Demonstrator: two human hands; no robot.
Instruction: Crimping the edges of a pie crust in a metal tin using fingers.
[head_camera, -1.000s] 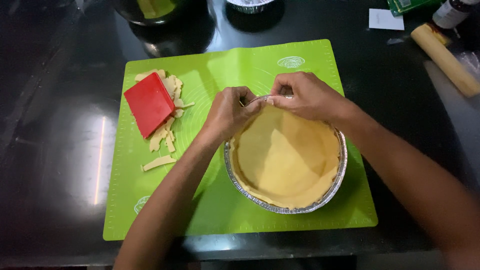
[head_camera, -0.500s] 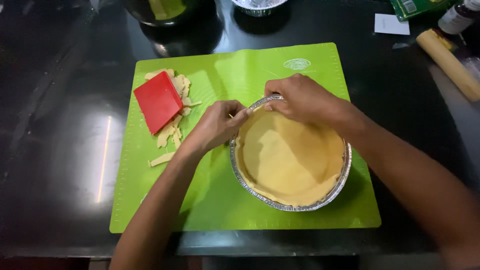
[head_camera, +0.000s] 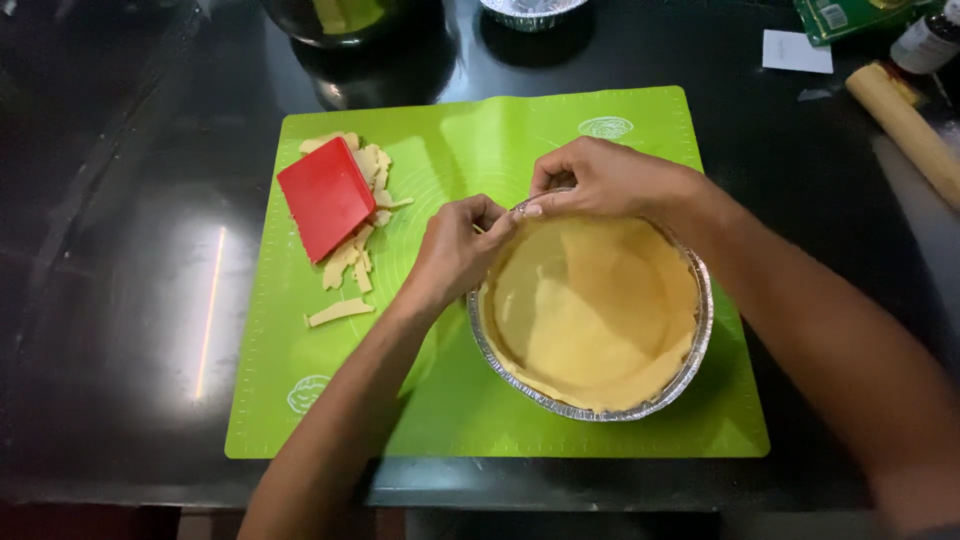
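1. One foil pie pan (head_camera: 690, 375) lined with dough (head_camera: 600, 320) sits on the green mat (head_camera: 480, 140).
2. Left hand (head_camera: 455, 250) and right hand (head_camera: 600, 180) pinch its far-left dough rim, fingers narrow.
3. One red scraper (head_camera: 325, 195) lies on the dough trimmings (head_camera: 345, 265); one rolling pin (head_camera: 905, 125) lies far right.

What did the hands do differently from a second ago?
Not much: the left hand and right hand stay pinching the dough at the far-left rim of the foil pie tin, shifting only slightly along it. The red scraper, dough scraps and green mat lie as before.
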